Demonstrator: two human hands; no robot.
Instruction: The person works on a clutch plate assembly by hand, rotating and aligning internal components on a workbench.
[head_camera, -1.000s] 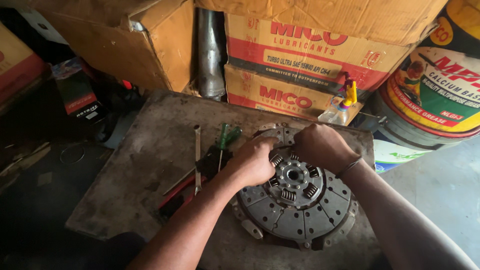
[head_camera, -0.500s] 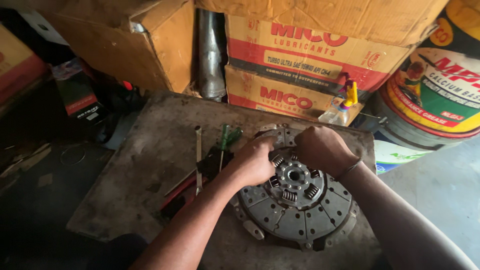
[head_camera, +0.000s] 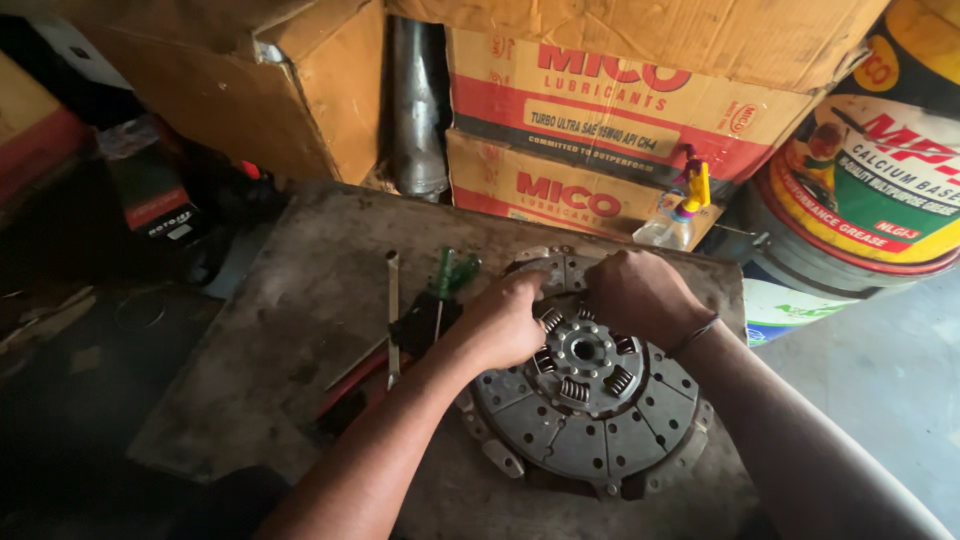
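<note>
Clutch disc's (head_camera: 590, 400) far rim under both hands; grease drum (head_camera: 870, 190) cut off right.

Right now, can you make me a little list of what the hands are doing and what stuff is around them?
left hand: gripping the upper left edge of the round grey metal clutch disc
right hand: gripping the disc's top edge
disc: flat on the worn grey board, coil springs around its hub
left of hands: green-handled screwdriver, flat metal spanner
behind: red-and-brown cardboard boxes, small clear bottle with yellow nozzle
</note>
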